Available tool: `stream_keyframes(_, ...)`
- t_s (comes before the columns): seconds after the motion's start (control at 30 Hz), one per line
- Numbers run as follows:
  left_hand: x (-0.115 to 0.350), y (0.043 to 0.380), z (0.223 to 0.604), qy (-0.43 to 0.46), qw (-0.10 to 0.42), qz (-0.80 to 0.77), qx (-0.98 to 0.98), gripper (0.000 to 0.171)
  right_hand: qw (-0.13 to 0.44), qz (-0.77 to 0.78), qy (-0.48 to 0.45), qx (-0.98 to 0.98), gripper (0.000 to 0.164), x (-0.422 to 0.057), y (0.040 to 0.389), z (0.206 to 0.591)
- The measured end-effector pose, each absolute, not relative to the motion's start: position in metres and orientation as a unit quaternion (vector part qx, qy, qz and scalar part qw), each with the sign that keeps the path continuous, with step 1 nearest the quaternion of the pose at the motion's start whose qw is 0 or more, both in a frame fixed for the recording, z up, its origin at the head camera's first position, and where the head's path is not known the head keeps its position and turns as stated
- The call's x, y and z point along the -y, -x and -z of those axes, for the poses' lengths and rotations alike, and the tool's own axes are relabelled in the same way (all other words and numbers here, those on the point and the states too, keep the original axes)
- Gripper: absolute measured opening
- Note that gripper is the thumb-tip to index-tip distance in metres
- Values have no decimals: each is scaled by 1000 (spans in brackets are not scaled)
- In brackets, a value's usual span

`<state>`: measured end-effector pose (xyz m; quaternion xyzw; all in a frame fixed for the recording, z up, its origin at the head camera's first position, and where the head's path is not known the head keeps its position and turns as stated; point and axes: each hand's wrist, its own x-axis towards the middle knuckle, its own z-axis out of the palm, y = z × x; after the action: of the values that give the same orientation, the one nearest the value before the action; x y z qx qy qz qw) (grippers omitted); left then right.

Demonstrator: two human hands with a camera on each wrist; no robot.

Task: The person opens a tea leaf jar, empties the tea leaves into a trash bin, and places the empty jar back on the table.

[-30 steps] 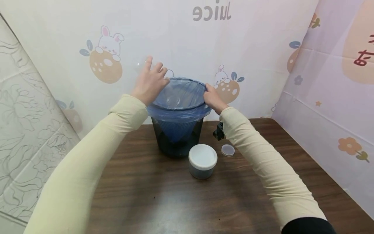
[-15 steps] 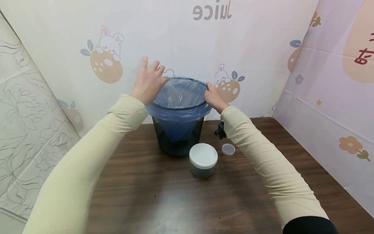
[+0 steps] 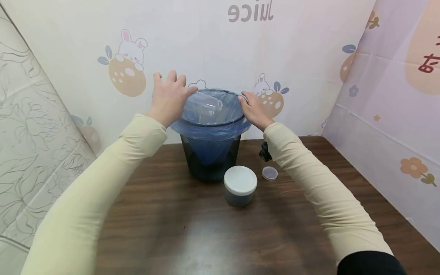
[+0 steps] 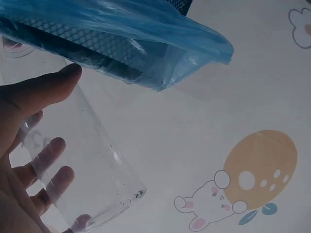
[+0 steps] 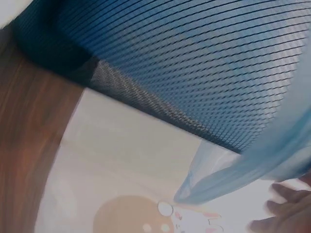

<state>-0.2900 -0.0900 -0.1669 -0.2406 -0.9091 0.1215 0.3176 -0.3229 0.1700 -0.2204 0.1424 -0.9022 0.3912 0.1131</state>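
My left hand [image 3: 168, 97] holds a clear plastic bottle [image 3: 206, 104] tilted over the bin, its round mouth pointing right and down inside the blue liner. In the left wrist view, the thumb lies on the near side of the bottle [image 4: 97, 160] and the fingers show through from behind. A black mesh bin [image 3: 213, 164], lined with a blue plastic bag [image 3: 209, 131], stands on the table. At the bin's right rim is my right hand [image 3: 255, 110], its thumb near the liner edge. The right wrist view shows its fingers [image 5: 286, 208] loosely extended and blurred, outside the bag.
A tub with a white lid [image 3: 240, 180] stands in front of the bin on the brown wooden table [image 3: 154, 229]. Right of it lies a small clear round lid [image 3: 269, 173]. Printed cloth walls [image 3: 206, 46] rise behind and on both sides.
My left hand has moved slightly left and lower, tipping the bottle so its mouth shows higher in the bin. My right hand has loosened its grip at the rim.
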Motion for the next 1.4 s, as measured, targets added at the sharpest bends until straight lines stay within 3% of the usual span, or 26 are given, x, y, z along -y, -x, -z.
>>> stream_keyframes(0.17,94,283,167,236,326,-95,911,58,155,-405,-215,875,55,-169,313,216)
stream_keyframes(0.37,98,271,163,225,322,-52,918,70,114,-453,-297,833,55,-158,299,204)
stream_keyframes(0.57,104,259,165,220,332,-1,917,68,107,-525,-335,775,49,-147,290,196)
stream_keyframes(0.8,115,242,182,227,347,87,906,67,144,-526,-365,755,46,-132,270,183)
stream_keyframes(1.03,123,225,215,264,368,122,883,72,220,-436,-431,759,39,-115,252,177)
stream_keyframes(1.2,119,215,240,273,328,129,895,74,263,-349,-491,754,36,-102,240,182)
stream_keyframes(1.4,114,204,280,267,231,224,908,72,216,-270,-508,789,37,-88,225,198)
